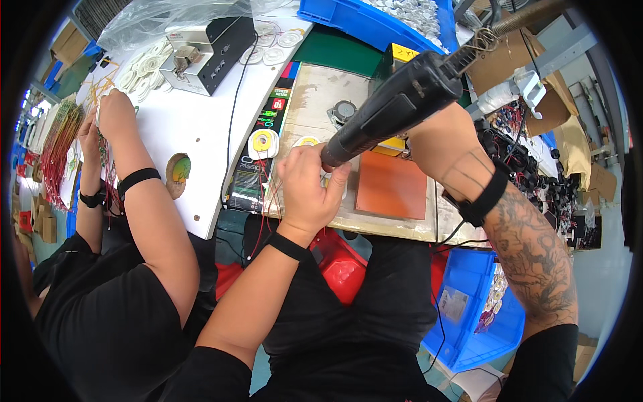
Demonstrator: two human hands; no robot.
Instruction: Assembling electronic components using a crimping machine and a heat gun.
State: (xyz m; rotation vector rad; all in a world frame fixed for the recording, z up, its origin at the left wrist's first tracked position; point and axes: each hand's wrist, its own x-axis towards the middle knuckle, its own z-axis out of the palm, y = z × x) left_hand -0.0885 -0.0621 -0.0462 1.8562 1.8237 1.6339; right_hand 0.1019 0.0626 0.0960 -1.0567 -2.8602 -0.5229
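Observation:
My left hand (309, 184) is closed over a white part at the bench, its fingers curled and thumb pressed in; most of the part is hidden. A white disc with a yellow centre (307, 141) peeks out beyond the knuckles. Left of it lies another such disc (263, 143), and thin red wires (266, 195) trail down nearby. A black electric screwdriver (395, 104) hangs slantwise, its tip beside my left hand. Behind it is my right hand (439, 137), fingers hidden, so its grip is unclear. An orange-brown block (392, 186) lies below, a small round speaker (343, 111) beyond.
At left, a co-worker's hands (107, 124) handle wired parts on a white table (201, 144), near a black-and-silver machine (209, 57) and stacked white discs (144, 72). A blue bin (382, 25) stands at the back, another blue bin (462, 301) low at right. A coiled spring (529, 19) suspends the screwdriver.

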